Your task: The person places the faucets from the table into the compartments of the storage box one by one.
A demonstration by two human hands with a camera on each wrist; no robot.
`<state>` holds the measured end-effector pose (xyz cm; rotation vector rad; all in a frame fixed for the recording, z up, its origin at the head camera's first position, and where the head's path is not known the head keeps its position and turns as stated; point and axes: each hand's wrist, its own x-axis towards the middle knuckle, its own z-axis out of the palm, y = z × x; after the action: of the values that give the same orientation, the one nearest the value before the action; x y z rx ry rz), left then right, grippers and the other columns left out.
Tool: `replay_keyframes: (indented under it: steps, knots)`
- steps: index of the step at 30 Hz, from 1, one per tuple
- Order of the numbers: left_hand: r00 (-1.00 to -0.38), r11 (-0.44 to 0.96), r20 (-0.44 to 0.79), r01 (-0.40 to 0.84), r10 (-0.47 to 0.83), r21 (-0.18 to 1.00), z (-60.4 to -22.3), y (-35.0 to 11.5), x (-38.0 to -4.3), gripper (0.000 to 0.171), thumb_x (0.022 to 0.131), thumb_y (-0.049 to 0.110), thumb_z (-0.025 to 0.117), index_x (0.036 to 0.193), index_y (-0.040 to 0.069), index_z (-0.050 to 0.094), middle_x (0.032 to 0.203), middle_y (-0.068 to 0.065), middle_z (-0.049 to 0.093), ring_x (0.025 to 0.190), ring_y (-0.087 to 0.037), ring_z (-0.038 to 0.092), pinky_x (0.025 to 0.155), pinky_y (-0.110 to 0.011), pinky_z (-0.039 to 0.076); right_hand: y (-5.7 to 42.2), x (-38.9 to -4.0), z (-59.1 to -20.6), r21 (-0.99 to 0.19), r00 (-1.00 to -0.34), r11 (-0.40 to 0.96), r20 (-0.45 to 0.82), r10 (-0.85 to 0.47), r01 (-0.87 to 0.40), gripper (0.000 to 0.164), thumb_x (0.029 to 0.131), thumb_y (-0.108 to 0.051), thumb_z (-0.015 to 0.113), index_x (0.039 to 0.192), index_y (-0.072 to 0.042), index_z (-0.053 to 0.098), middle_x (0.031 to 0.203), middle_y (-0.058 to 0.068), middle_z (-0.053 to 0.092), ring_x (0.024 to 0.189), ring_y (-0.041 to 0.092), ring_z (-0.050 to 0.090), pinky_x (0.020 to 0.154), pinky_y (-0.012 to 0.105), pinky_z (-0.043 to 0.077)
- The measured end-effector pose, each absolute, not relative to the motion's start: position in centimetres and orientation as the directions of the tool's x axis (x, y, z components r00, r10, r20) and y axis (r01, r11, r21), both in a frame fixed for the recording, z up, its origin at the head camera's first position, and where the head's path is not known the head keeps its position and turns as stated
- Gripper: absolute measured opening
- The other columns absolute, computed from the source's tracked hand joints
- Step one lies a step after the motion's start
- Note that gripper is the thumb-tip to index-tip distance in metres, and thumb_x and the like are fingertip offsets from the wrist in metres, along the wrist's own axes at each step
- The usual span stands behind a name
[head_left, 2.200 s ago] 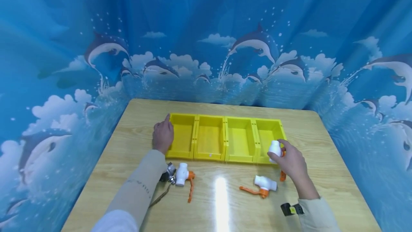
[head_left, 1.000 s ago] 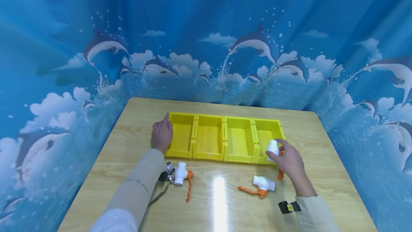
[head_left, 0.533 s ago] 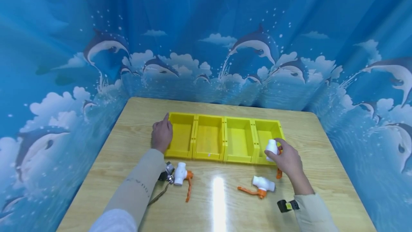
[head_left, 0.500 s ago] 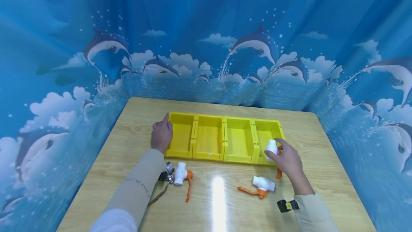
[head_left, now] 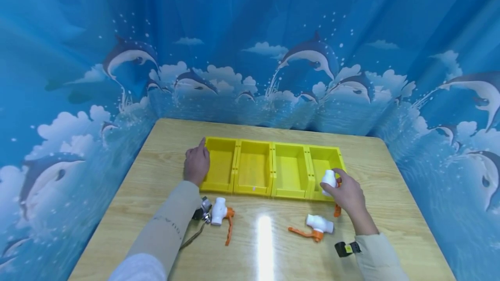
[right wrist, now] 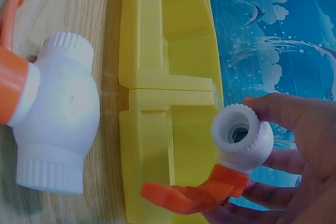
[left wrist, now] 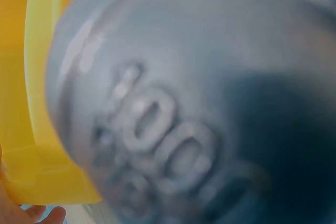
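Fingers (right wrist: 286,161) of the right hand (head_left: 349,192) pinch a white valve (right wrist: 252,148) at the rightmost yellow bin (head_left: 325,158), right of frame centre; the left hand's (head_left: 196,165) touch the leftmost bin (head_left: 222,159), grip unclear. Keep the orange handle (right wrist: 184,199) clear of the rim (head_left: 317,196) to avoid snagging.

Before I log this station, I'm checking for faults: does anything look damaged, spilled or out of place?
Only a pale speck on the second yellow bin from the left; its neighbours show none. Nothing looks spilled or broken.
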<state>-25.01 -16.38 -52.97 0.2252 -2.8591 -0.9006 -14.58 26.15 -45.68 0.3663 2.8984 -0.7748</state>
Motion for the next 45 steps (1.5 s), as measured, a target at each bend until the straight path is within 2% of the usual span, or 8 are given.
replay_keyframes:
  steps: [10,19,37,45]
  knots:
    - [-0.978,0.822,0.099,-0.096,-0.182,0.561,-53.1,-16.6,-25.4,0.048,0.106,0.028,0.032,0.153,0.018,0.032,0.129,-0.017,0.059,0.127,-0.043,0.042,0.099,-0.062,0.039,26.1,-15.1,-46.0,-0.477,-0.965,0.84,-0.169,0.201,0.258,0.073,0.087,-0.039,0.07,0.141,0.002,0.042,0.116,0.026,0.057,0.089,0.034,0.053,0.069,0.04,0.047]
    - [-0.977,0.835,0.081,-0.123,-0.196,0.536,-52.8,-16.6,-25.6,0.048,0.106,0.028,0.032,0.153,0.019,0.032,0.13,-0.017,0.058,0.128,-0.043,0.041,0.102,-0.062,0.035,25.4,-15.6,-46.1,-0.502,-0.959,0.819,-0.201,0.202,0.277,0.075,0.087,-0.04,0.07,0.143,0.0,0.04,0.121,0.027,0.055,0.095,0.035,0.052,0.076,0.043,0.048]
    - [-0.973,0.836,0.085,-0.138,-0.214,0.531,-52.3,-16.3,-25.4,0.048,0.106,0.03,0.033,0.152,0.019,0.033,0.13,-0.016,0.059,0.127,-0.041,0.042,0.103,-0.06,0.036,25.1,-16.1,-46.3,-0.51,-0.964,0.821,-0.184,0.19,0.259,0.073,0.087,-0.038,0.07,0.142,0.0,0.041,0.117,0.026,0.056,0.092,0.034,0.052,0.072,0.041,0.047]
    - [-0.975,0.837,0.045,-0.163,-0.218,0.522,-52.3,-16.0,-24.9,0.048,0.106,0.029,0.032,0.153,0.019,0.031,0.132,-0.017,0.058,0.129,-0.04,0.042,0.105,-0.058,0.036,25.4,-15.7,-46.7,-0.508,-0.957,0.814,-0.212,0.198,0.281,0.074,0.088,-0.038,0.069,0.143,0.001,0.039,0.119,0.028,0.055,0.094,0.036,0.053,0.075,0.044,0.048]
